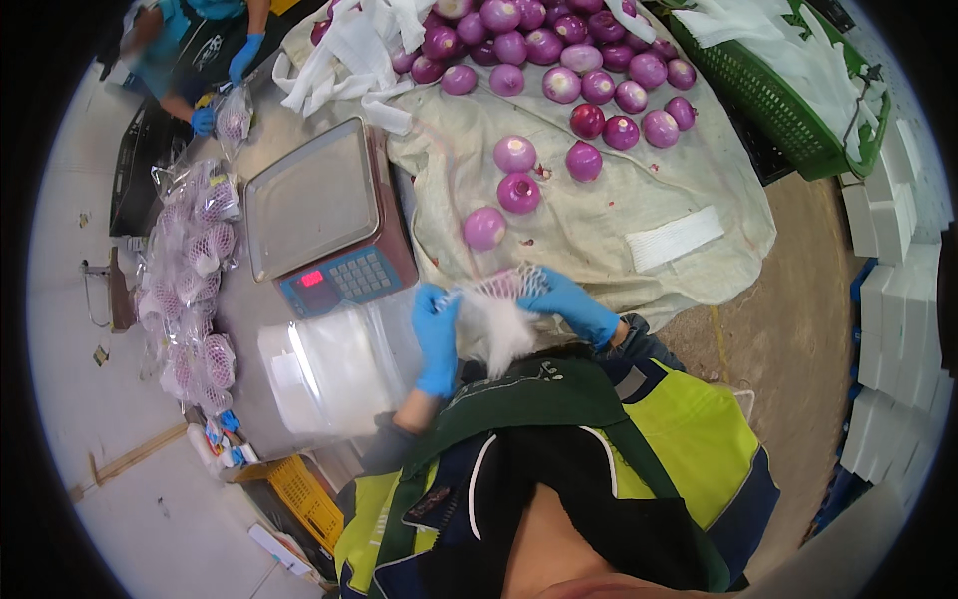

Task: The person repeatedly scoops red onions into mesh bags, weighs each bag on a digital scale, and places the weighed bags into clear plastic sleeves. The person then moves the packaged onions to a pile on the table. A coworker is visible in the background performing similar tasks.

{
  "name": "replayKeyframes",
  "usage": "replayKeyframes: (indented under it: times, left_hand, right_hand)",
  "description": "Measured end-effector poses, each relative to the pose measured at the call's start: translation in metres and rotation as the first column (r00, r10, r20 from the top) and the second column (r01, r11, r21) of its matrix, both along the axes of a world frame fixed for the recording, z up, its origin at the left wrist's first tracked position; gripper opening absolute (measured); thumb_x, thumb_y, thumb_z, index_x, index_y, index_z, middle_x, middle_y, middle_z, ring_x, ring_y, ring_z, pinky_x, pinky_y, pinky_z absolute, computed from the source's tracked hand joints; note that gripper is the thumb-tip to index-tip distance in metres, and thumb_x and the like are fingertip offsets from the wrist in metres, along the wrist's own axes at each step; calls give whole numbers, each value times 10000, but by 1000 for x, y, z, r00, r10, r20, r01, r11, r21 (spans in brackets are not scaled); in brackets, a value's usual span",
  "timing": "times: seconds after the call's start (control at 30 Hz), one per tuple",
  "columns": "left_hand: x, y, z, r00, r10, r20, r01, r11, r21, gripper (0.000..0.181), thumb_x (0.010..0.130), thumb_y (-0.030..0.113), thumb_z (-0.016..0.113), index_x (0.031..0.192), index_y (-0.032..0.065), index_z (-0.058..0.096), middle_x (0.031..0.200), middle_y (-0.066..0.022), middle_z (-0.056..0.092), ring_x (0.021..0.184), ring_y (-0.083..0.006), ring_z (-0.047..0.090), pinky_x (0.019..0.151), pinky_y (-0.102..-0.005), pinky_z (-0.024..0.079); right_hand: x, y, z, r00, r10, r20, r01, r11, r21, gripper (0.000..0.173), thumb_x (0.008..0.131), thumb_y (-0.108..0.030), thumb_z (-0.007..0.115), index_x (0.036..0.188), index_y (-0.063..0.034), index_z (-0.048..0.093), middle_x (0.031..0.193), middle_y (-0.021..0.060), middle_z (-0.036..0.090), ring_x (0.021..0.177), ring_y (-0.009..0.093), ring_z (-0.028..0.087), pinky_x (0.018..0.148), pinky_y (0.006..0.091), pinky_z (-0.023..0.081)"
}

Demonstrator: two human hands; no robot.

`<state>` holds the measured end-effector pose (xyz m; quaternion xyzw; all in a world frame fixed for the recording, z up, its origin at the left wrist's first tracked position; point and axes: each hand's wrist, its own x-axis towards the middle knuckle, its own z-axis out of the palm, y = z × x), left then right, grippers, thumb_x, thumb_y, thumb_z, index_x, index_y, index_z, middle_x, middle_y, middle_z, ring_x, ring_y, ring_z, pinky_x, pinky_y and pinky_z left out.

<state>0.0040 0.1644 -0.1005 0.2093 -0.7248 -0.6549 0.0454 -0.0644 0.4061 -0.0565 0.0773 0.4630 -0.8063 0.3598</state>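
My left hand [438,337], in a blue glove, pinches one edge of a white foam net sleeve [505,329]. The sleeve's other side is stretched open by my right hand [572,305], gloved in blue too. Within the mesh a purple onion [503,284] shows in part; motion blur hides how far it sits inside. Just beyond my hands, a loose peeled purple onion [485,228] rests on a pale woven sack cloth [464,165]. Flat on the cloth, off to the right, lies another foam net sleeve [675,238].
A digital scale [340,277] with a metal pan stands at left, beside a stack of clear plastic bags [325,378]. Bagged, netted onions [198,277] line the table's left edge. Many onions [524,45] heap at the back. A green crate [801,105] holds foam nets. A co-worker's gloved hand [245,58] is near a bagged onion.
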Motion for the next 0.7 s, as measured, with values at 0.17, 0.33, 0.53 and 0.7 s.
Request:
replayKeyframes:
  times: [0.17,0.33,0.53,0.7]
  left_hand:
    - [-101,49,42,988,136,69,-139,616,776,94,987,139,533,1012,91,609,861,11,616,773,-138,597,746,-296,518]
    - [-159,124,14,977,-177,123,-31,450,893,245,1033,256,470,1078,75,630,943,-16,668,825,-142,629,789,-297,535]
    - [-244,152,-26,953,-254,168,-11,522,853,298,1030,305,466,1171,95,623,1083,-51,679,896,-175,644,735,-317,525]
    - [-338,159,-30,988,-69,137,-25,808,589,359,1014,310,481,1233,46,586,1035,-108,693,898,-253,663,832,-355,525]
  right_hand:
    - [-69,20,-38,764,-173,-621,567,641,518,210,815,-74,686,1022,-67,656,812,53,678,734,146,608,704,302,501]
    - [-141,78,-55,496,-285,-821,858,310,410,318,790,-25,598,1095,-72,676,979,90,697,882,207,650,829,320,501]
    - [-223,123,-42,521,-104,-847,836,264,482,455,715,-154,794,1151,-94,677,1093,108,659,1027,267,636,923,348,491]
    - [-309,114,-46,548,142,-825,777,279,564,398,783,-114,700,1177,-74,665,1099,137,658,1043,285,632,930,361,489]
